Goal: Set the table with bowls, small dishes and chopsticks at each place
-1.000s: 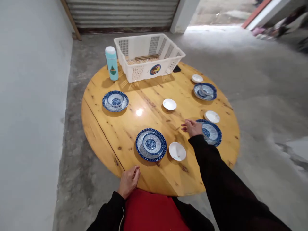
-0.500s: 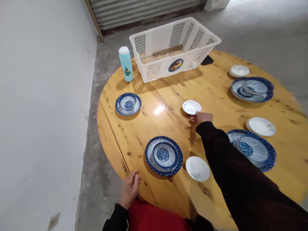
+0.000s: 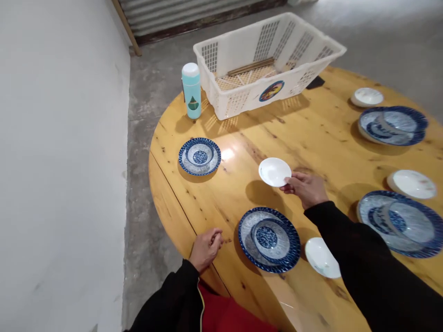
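My right hand (image 3: 306, 188) pinches the rim of a small white dish (image 3: 274, 171) and holds it lifted above the round wooden table (image 3: 238, 138); its shadow falls below it. My left hand (image 3: 206, 248) rests on the table's near edge with its fingers curled, nothing visible in them. Just in front of me sits a blue patterned plate with a bowl on it (image 3: 269, 239), and a second small white dish (image 3: 321, 257) lies to its right, partly behind my sleeve.
A white plastic basket (image 3: 268, 62) and a teal bottle (image 3: 191, 90) stand at the table's far side. More blue plate-and-bowl sets (image 3: 200, 156) (image 3: 392, 124) (image 3: 401, 222) and white dishes (image 3: 367, 97) (image 3: 411, 183) lie around. A white wall is at the left, concrete floor beyond.
My right hand reached to the white dish in the table's middle, took its rim and lifted it off the wood. The camera moved closer and leftward. My left hand stayed at the edge.
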`<state>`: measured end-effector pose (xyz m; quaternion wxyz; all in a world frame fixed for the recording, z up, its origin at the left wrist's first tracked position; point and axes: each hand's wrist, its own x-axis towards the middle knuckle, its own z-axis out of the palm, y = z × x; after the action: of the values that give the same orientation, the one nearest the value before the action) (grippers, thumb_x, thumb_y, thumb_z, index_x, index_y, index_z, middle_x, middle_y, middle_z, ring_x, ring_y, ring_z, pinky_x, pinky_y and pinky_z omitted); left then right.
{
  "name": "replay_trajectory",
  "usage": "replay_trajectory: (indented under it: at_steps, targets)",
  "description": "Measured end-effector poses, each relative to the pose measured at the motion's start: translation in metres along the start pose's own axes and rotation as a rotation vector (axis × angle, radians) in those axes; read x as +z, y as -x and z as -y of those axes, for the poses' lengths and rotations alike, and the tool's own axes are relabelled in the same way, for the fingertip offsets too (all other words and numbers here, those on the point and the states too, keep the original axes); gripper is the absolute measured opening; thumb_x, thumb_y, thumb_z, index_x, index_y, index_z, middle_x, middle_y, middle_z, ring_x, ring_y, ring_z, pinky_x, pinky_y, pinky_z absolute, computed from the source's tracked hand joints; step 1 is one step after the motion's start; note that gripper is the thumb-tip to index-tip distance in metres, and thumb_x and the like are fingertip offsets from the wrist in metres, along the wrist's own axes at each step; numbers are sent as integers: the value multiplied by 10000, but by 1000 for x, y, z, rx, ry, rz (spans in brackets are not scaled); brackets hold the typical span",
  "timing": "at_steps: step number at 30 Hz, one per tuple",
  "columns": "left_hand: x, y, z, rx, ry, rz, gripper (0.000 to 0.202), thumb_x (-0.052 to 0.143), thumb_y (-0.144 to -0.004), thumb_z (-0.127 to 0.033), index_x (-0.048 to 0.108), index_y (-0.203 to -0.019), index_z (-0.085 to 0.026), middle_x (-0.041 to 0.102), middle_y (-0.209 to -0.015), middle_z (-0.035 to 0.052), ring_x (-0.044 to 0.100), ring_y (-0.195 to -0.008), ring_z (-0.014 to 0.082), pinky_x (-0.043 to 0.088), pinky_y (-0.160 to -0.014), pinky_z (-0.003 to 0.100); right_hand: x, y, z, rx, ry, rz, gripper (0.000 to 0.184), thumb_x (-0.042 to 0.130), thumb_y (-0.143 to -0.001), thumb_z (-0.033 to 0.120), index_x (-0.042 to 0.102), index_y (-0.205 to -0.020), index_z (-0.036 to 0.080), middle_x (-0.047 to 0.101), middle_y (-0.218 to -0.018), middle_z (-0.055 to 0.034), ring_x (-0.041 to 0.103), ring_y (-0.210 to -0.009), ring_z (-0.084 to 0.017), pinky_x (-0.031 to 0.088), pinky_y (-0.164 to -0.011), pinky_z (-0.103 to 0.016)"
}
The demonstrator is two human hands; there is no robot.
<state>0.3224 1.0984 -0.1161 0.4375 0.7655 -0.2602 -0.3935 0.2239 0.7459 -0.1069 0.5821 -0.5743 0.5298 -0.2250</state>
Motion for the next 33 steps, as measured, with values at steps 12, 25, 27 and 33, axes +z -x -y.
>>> replay_trajectory:
  at_steps: [12, 25, 27, 33]
  targets:
    - [-100, -93, -7, 4, 205, 41, 391, 537, -924, -503, 648, -1048, -150, 732, -830, 68, 708, -689, 146, 573, -623, 241, 134, 119, -1, 222, -28, 109, 50, 651, -713, 189, 647, -742, 148, 649, -519, -21, 626, -451, -148, 483, -417, -208]
    - [-97, -146, -13, 45, 221, 106, 319, 668, -849, -453, 664, -974, -160, 701, -754, 30, 708, -657, 146, 538, -573, 208, 192, 130, -34, 161, -92, -158, 96, 536, -779, 225, 602, -821, 170, 646, -522, 12, 659, -481, -148, 513, -460, -195]
    - [-97, -152, -14, 12, 276, 83, 331, 675, -846, -459, 649, -983, -159, 709, -771, 38, 703, -643, 142, 534, -551, 207, 193, 127, -35, 171, -114, -173, 97, 540, -781, 235, 597, -829, 172, 652, -523, 7, 671, -493, -154, 521, -467, -198]
    - [-109, -175, -19, -102, 502, -116, 419, 633, -871, -575, 557, -862, -163, 752, -813, 103, 719, -649, 150, 537, -542, 211, 195, 124, -39, 184, -169, -183, 136, 582, -748, 289, 587, -820, 175, 656, -530, 6, 664, -479, -151, 510, -452, -198]
